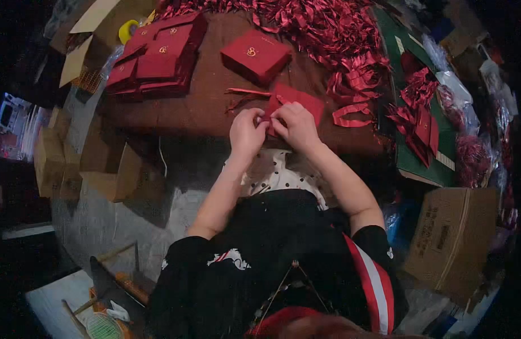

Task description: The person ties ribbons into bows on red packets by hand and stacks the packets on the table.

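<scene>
A red paper bag [309, 104] lies at the near edge of the brown-covered table, partly under my hands. My left hand [249, 131] is at its left edge, thumb and fingertips pinched together on the bag's edge or a ribbon; which one is too small to tell. My right hand [294, 124] rests over the bag's near part, its fingers bent and closed on it beside the left fingertips. Thin red ribbon ends [247, 91] stick out leftward from the bag. Behind it sits a stack of red bags [257, 55] with a gold emblem.
Stacked red bags [164, 61] lie at the table's back left, near yellow tape [126, 32]. Loose red ribbons [334, 34] pile up at the back right. A green board [414, 161] with red bags stands right of the brown table [158, 118]. Cardboard boxes [450, 243] flank both sides.
</scene>
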A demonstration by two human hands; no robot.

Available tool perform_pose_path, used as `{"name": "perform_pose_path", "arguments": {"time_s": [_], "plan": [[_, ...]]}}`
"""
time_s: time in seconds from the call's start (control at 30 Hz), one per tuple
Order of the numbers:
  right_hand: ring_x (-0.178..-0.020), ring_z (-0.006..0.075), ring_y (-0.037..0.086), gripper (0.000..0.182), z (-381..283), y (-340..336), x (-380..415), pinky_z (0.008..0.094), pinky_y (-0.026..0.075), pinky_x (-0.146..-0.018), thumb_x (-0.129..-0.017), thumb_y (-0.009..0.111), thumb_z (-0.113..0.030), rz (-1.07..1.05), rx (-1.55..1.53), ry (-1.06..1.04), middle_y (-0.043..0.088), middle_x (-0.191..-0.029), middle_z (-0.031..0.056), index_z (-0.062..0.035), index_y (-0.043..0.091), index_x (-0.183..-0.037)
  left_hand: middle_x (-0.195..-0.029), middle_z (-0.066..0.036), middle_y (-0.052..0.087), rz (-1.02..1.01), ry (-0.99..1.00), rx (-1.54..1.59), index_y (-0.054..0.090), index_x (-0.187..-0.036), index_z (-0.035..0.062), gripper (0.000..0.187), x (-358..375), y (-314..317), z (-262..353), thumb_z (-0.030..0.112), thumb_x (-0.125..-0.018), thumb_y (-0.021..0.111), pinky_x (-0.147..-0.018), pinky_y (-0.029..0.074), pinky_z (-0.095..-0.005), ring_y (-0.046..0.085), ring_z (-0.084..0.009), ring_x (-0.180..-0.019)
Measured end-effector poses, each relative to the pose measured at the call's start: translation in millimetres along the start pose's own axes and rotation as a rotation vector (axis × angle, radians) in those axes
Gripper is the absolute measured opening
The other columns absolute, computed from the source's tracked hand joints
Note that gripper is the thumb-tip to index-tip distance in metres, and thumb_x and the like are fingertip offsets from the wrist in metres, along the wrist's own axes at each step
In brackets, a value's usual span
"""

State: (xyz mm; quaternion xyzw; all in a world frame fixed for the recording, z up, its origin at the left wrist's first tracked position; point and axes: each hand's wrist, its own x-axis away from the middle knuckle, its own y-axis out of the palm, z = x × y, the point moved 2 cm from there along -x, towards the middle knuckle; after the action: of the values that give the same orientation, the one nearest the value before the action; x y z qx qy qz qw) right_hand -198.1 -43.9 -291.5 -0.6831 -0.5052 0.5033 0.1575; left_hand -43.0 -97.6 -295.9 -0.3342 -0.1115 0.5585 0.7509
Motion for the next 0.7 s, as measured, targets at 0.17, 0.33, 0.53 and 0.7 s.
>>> {"name": "perform_pose_path", "arguments": {"time_s": [0.17, 0.33, 0.53, 0.7], "plan": [[-0.087, 0.0354, 0.06, 0.013, -1.7, 6.7, 2.2, 0.0465, 0.05, -0.076, -0.079, 0.07, -0.014, 0.008, -0.073, 0.07, 0.063, -0.086, 0.0132, -0.0041, 0.064, -0.086, -0.097, -0.013, 0.062, 0.044, 0.006, -0.021, 0.068, -0.104, 0.0059, 0.025, 4.0, 5.7, -0.3, 0.013, -0.081, 0.073, -0.085, 0.049, -0.0426, 0.061, -0.0328, -0.097], [-0.085, 0.0368, 0.06, 0.012, -1.8, 18.2, 4.3, 0.0477, 0.049, -0.078, -0.079, 0.068, -0.013, 0.04, -0.072, 0.049, 0.063, -0.084, 0.0139, -0.0042, 0.063, -0.084, -0.099, -0.014, 0.06, 0.172, 0.142, -0.167, 0.067, -0.102, 0.0052, 0.019, 14.3, 6.6, 16.4, 0.01, -0.083, 0.069, -0.085, 0.047, -0.0448, 0.057, -0.0357, -0.098], [-0.084, 0.0379, 0.057, 0.015, -2.5, 25.8, 1.7, 0.0471, 0.049, -0.077, -0.079, 0.068, -0.012, 0.067, 0.064, -0.098, 0.058, -0.083, 0.0164, -0.0022, 0.059, -0.086, -0.095, -0.014, 0.061, 0.171, 0.177, -0.193, 0.067, -0.099, 0.0046, 0.018, 12.4, 6.4, 14.3, 0.008, -0.081, 0.065, -0.082, 0.047, -0.0457, 0.057, -0.0367, -0.096], [-0.084, 0.0361, 0.06, 0.012, -10.3, 25.9, 1.1, 0.0466, 0.05, -0.077, -0.077, 0.07, -0.013, 0.085, -0.12, 0.046, 0.062, -0.083, 0.013, -0.005, 0.062, -0.083, -0.094, -0.014, 0.062, 0.208, 0.197, -0.177, 0.067, -0.1, 0.0048, 0.019, 12.4, 2.2, 8.5, 0.01, -0.082, 0.066, -0.082, 0.047, -0.0458, 0.059, -0.0363, -0.093]]}}
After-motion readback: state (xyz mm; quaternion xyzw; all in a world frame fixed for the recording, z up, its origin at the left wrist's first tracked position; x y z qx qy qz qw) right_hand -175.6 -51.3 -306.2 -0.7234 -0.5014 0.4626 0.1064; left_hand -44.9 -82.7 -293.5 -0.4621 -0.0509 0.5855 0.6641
